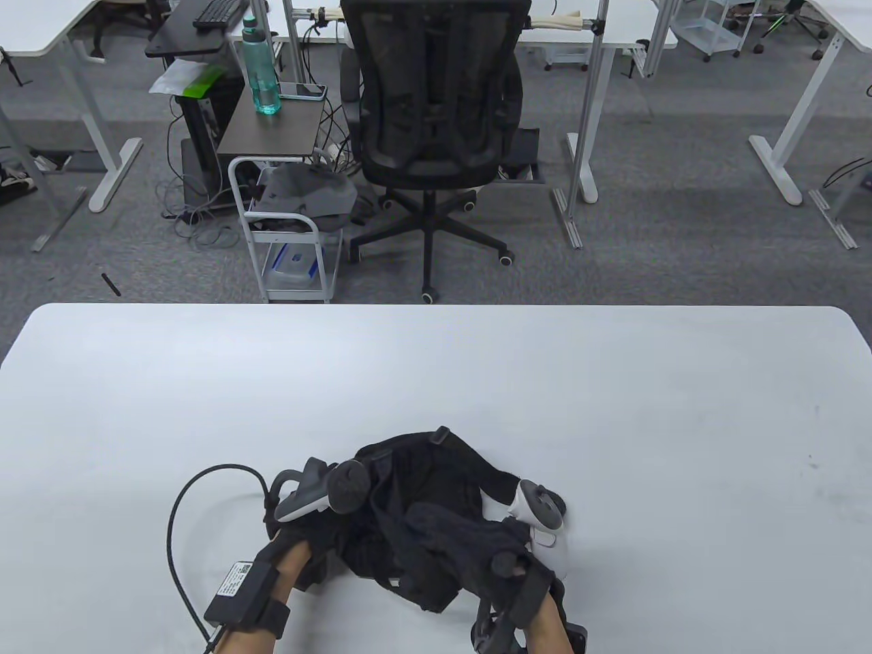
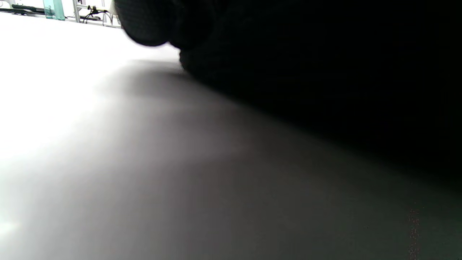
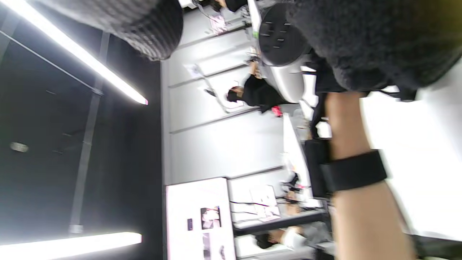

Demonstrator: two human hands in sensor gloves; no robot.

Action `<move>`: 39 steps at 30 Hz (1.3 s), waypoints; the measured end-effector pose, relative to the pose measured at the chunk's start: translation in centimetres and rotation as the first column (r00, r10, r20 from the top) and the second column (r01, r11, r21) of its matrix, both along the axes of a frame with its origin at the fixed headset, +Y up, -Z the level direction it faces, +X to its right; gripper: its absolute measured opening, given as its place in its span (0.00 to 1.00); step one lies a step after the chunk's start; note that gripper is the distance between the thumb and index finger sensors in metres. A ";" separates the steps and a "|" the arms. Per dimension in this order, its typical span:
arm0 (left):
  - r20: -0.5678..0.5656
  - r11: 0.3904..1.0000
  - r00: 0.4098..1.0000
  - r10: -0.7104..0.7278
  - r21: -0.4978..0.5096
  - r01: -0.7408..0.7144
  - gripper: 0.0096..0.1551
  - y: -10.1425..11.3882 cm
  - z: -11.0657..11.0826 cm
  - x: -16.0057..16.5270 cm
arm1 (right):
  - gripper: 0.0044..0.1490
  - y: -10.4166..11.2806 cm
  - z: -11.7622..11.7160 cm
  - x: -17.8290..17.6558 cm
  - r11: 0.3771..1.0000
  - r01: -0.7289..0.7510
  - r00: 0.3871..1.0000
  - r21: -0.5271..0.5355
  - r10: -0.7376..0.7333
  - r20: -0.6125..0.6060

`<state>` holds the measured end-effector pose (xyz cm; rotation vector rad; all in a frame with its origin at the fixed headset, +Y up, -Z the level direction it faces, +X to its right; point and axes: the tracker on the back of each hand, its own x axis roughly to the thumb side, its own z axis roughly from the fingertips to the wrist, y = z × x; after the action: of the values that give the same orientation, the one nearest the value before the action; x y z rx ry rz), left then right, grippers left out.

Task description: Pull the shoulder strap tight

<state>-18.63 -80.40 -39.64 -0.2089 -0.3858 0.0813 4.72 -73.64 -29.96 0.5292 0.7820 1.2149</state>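
Note:
A crumpled black bag [image 1: 422, 490] lies on the white table [image 1: 436, 368] near its front edge. A strap end with a buckle [image 1: 441, 434] sticks out at its far side. My left hand [image 1: 310, 528] presses against the bag's left side, its fingers buried in the fabric. My right hand [image 1: 487, 545] lies on the bag's right front, its black glove merging with the cloth. The left wrist view shows only a dark mass [image 2: 325, 72] on the table. In the right wrist view one gloved finger [image 3: 144, 25] hangs free and my left forearm [image 3: 357, 202] shows.
A black cable [image 1: 174, 518] loops on the table left of my left hand. Beyond the far edge stand a black office chair [image 1: 432, 116] and a small white cart [image 1: 293, 225].

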 end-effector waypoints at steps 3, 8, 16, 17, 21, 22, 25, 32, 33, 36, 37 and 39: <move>-0.009 0.999 0.999 0.032 0.002 -0.032 0.54 0.1 0.5 -0.1 | 0.61 -0.8 0.2 -1.0 0.983 -0.180 0.981 0.044 0.182 -0.065; 0.015 0.995 0.999 0.044 0.093 -0.045 0.49 1.5 1.3 -0.8 | 0.61 -2.5 0.3 -2.7 0.890 -0.437 0.886 0.133 0.451 -0.105; 0.007 0.984 0.999 0.046 0.170 -0.047 0.43 4.0 2.8 -2.5 | 0.53 -1.8 0.0 -3.4 0.741 -0.536 0.816 0.404 0.577 0.026; 0.002 0.984 0.999 0.038 0.174 -0.038 0.43 4.3 3.0 -2.7 | 0.53 -1.2 -0.2 -3.2 0.699 -0.534 0.823 0.476 0.558 0.105; -0.025 0.974 1.000 -0.006 0.225 0.012 0.43 5.3 3.6 -3.1 | 0.53 1.0 -0.5 -1.5 0.575 -0.609 0.793 0.547 0.436 0.425; -0.038 0.970 0.999 -0.019 0.243 0.028 0.44 5.6 3.7 -3.1 | 0.53 1.5 -0.5 -0.7 0.550 -0.643 0.763 0.534 0.398 0.509; -0.053 0.962 0.998 -0.029 0.270 0.042 0.46 5.9 3.9 -3.1 | 0.52 2.3 -0.9 2.0 0.444 -0.752 0.638 0.487 0.305 0.707; -0.049 0.974 0.997 -0.056 0.216 0.066 0.52 5.1 3.6 -3.2 | 0.50 1.0 -2.5 6.1 0.263 -0.924 0.366 0.277 0.408 0.836; -0.058 0.974 0.996 -0.075 0.210 0.085 0.53 4.9 3.6 -3.2 | 0.50 0.4 -2.9 6.7 0.272 -0.932 0.342 0.240 0.443 0.828; -0.053 0.983 0.994 -0.094 0.154 0.101 0.55 4.9 3.5 -3.3 | 0.49 -0.6 -4.1 8.0 0.260 -0.948 0.292 0.182 0.494 0.819; -0.045 0.985 0.996 -0.080 0.150 0.086 0.55 4.9 3.5 -3.4 | 0.49 -1.1 -4.6 8.5 0.236 -0.958 0.265 0.161 0.523 0.810; -0.044 0.987 0.997 -0.057 0.147 0.063 0.56 4.9 3.5 -3.5 | 0.50 -2.0 -5.2 9.1 0.234 -0.963 0.249 0.137 0.559 0.791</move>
<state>-22.13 -75.54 -36.16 -0.0714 -0.3443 -0.0025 13.84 -75.59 -35.14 0.1274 -0.0563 2.6099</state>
